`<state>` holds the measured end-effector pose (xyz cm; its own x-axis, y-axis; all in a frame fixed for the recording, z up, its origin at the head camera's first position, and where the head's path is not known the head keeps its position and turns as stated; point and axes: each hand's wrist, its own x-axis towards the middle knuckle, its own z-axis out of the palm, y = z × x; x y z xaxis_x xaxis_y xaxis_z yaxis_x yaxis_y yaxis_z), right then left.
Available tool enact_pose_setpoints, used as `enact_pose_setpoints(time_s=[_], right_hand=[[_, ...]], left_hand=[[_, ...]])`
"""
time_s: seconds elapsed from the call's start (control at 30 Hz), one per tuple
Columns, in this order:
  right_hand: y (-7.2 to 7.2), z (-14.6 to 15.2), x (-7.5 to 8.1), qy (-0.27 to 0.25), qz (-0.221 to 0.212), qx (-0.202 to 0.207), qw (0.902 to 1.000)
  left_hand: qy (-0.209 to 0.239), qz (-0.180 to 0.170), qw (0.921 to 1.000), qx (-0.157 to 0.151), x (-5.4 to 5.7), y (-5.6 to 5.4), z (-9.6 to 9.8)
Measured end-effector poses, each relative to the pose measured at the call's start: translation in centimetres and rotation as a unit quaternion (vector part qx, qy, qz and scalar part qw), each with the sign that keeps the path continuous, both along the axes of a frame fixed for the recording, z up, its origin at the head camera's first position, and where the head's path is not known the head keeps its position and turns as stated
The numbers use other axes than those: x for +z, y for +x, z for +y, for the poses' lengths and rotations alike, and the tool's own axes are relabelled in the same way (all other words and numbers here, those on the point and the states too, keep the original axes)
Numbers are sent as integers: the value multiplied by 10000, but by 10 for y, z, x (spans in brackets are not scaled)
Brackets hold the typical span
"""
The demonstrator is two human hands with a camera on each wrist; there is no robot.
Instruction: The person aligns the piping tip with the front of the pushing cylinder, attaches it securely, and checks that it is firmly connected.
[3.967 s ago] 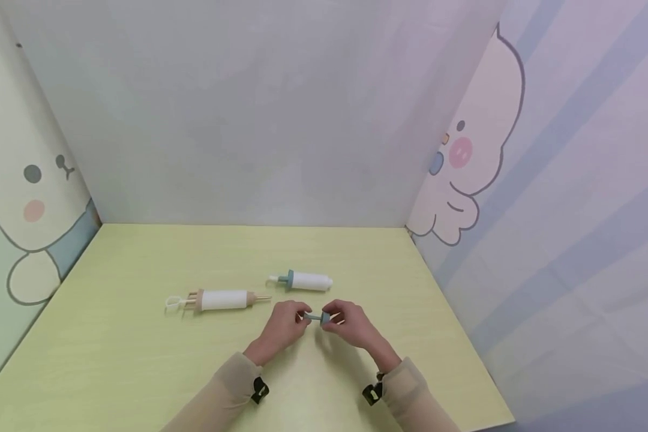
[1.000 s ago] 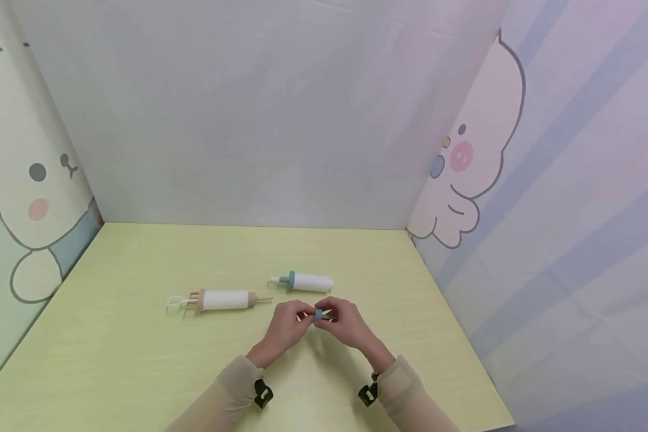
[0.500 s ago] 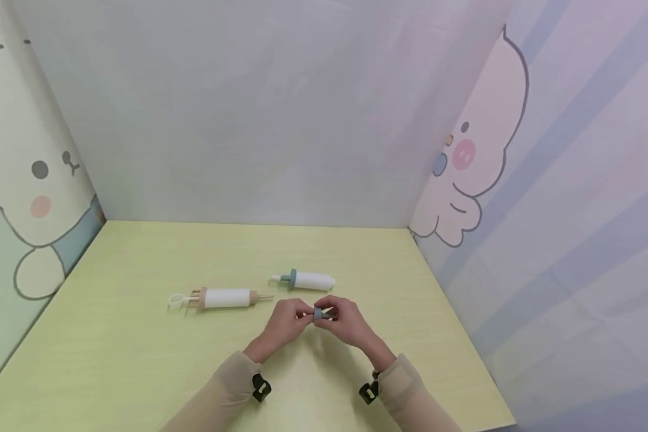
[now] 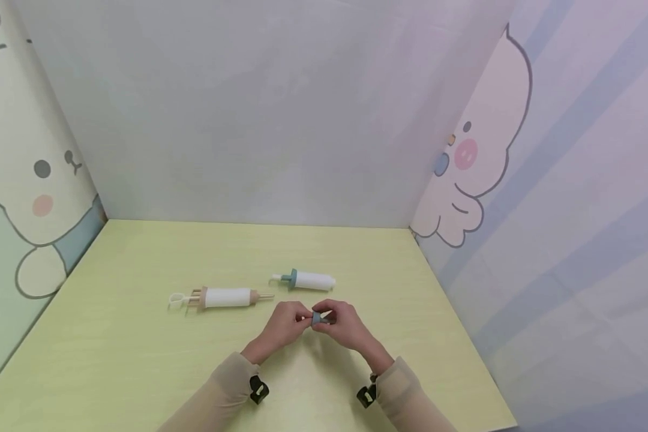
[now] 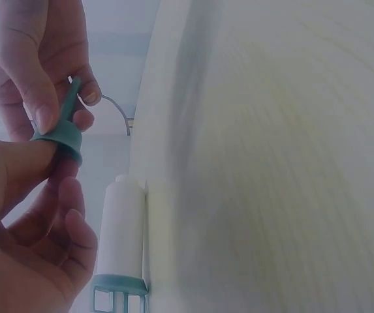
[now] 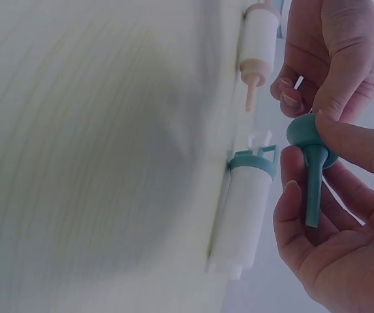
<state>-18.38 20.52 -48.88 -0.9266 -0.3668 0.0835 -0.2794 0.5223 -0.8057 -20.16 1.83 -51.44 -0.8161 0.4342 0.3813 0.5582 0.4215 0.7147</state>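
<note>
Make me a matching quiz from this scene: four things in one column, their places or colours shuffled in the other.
1. Teal nozzle
2. Tan-trimmed tube
3. Teal-trimmed tube
4. Table

A. Pale yellow-green
B. Lying further right
C. Held between left hand and right hand
D. Lying further left

Pairs: 1-C, 2-D, 3-B, 4-A.

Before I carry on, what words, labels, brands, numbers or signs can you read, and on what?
None can be read.
The teal nozzle, teal-ended syringe and tan-ended syringe show no lettering.
The walls show cartoon figures, no legible text.
The black wrist devices are too small to tell.
</note>
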Motion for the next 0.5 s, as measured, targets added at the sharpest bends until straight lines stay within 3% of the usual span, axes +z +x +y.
enact_pose_setpoints(time_s=[0.5], right_hand=[[0,6,-2,34,-56,117,9999]], left_hand=[[-41,46,9999,-102,2,0,4]])
